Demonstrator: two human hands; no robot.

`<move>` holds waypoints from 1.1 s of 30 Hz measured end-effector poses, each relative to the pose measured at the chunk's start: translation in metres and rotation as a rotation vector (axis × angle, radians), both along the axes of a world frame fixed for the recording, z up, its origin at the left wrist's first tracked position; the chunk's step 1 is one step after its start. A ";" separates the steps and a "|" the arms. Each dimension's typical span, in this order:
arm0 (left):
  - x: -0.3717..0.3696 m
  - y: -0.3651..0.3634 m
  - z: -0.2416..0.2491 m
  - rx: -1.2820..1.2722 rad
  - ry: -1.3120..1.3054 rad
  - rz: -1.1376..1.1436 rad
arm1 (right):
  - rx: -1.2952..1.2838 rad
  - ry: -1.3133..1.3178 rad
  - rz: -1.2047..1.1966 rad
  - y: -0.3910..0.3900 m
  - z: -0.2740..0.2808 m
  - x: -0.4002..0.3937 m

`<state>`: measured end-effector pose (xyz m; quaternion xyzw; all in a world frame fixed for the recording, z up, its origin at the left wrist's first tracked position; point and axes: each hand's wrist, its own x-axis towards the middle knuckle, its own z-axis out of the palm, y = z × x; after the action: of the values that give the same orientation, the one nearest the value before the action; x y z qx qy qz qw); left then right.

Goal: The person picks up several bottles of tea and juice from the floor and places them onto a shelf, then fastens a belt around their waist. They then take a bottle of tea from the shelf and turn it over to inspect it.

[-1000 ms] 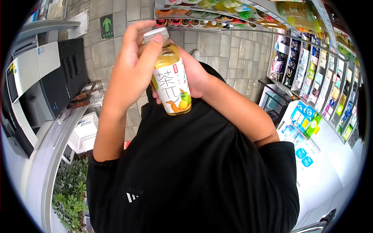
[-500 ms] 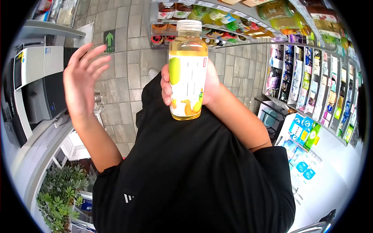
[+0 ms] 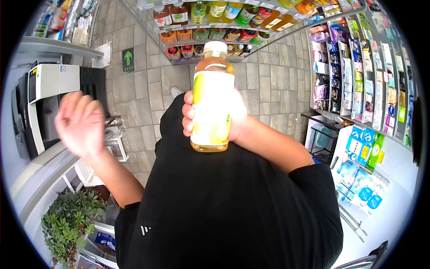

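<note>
My right hand (image 3: pixel 238 114) is wrapped around a clear drink bottle (image 3: pixel 212 103) with a white cap, held upright in front of my torso. Yellow-amber liquid shows above and below its pale label, which is washed out by glare; green and yellow fruit appear on it. Its fingertips show on the bottle's left side. Off to the left, my left hand (image 3: pixel 80 123) is raised in the air near a white and black machine (image 3: pixel 56 83). Its fingers are loosely bent and a little blurred, with nothing in them.
Shelves of bottled drinks (image 3: pixel 215 33) stand at the top. Racks of small packaged goods (image 3: pixel 358 76) run along the right. A green arrow sign (image 3: pixel 128 60) lies on the tiled floor (image 3: pixel 148 107). At lower left are a plant (image 3: pixel 71 215) and a white basket (image 3: pixel 87 172).
My left hand has moved left and down, and its spread fingers have bent inward. The bottle in my right hand sits slightly lower and further left. More of the drink shelves shows.
</note>
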<state>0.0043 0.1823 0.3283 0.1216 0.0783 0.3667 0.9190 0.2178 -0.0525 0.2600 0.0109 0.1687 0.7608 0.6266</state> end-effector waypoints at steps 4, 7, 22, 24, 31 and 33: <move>0.044 -0.088 -0.034 -0.416 0.270 -0.343 | -0.076 -0.021 -0.001 -0.048 -0.003 -0.010; 0.058 -0.137 -0.029 -0.393 0.193 -0.409 | -0.078 -0.042 -0.014 -0.088 -0.007 -0.014; 0.054 -0.277 -0.026 -0.433 0.419 -0.550 | -0.006 0.207 -0.112 -0.219 -0.062 -0.056; 0.044 -0.273 -0.026 -0.323 0.402 -0.459 | 0.000 0.222 -0.115 -0.234 -0.065 -0.057; 0.025 -0.249 -0.001 0.000 0.321 -0.232 | 0.028 0.269 -0.115 -0.262 -0.068 -0.058; 0.042 -0.280 -0.009 -0.076 0.348 -0.362 | 0.035 0.249 -0.128 -0.268 -0.069 -0.057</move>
<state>0.0465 -0.0975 0.3192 0.1604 0.2259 0.1663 0.9463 0.1609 -0.3204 0.1913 0.1269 0.2309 0.7149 0.6477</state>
